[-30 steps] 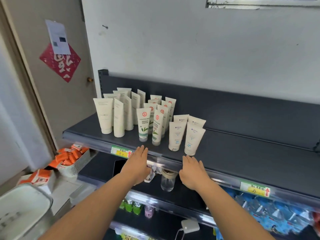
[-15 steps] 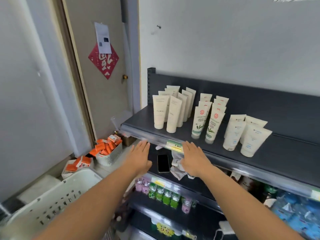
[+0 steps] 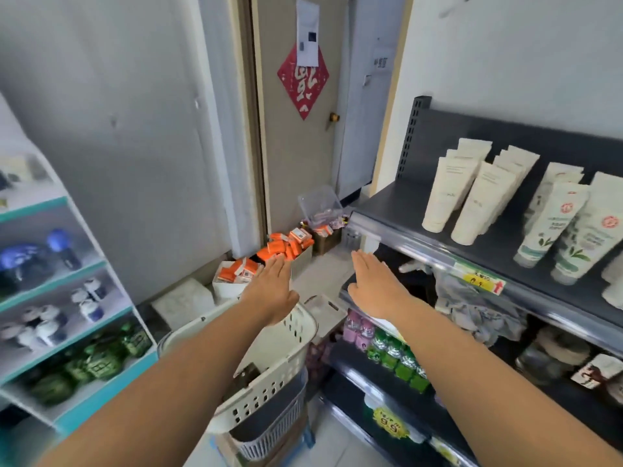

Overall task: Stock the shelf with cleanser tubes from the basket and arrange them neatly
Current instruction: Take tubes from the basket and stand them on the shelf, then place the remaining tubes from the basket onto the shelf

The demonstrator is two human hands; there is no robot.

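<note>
Both forearms are extended forward, bare, converging slightly | left hand [image 3: 273, 291] is held flat, palm down, fingers straight and together, nothing gripped | right hand [image 3: 377, 287] is held likewise (palm down, fingers straight, thumb tucked alongside), nothing gripped | the two hands are kept level, apart.
</note>
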